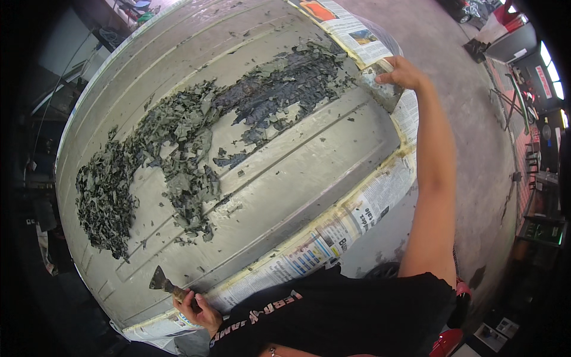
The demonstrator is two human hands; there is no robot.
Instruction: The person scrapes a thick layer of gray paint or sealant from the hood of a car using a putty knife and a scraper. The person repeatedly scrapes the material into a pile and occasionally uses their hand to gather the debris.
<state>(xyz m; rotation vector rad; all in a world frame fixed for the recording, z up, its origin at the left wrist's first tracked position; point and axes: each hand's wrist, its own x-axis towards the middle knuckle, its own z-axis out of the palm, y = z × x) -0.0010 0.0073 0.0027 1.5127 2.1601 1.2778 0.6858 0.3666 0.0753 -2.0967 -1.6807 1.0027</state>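
My left hand (199, 310) is closed around the handle of a paint scraper (163, 281), whose flared, dirty blade points up and left over the panel's near edge. My right arm reaches far out to the right edge. There my right hand (404, 75) grips a grey, stained object (380, 89) with pale blue-white marks; its exact kind is unclear. Beneath both hands spreads a large ribbed metal panel (309, 172), resembling a vehicle roof. Loose, curled paint flakes (178, 128) lie heaped across it, with a darker wrinkled patch (279, 89) toward the far right.
Newspaper (309, 253) with yellow masking tape (262, 272) borders the panel's near and right sides. Concrete floor (452, 77) stretches along the right. A green-and-grey metal stand (516, 98), shelving and dark equipment line the right wall. Clutter stands in shadow at the left.
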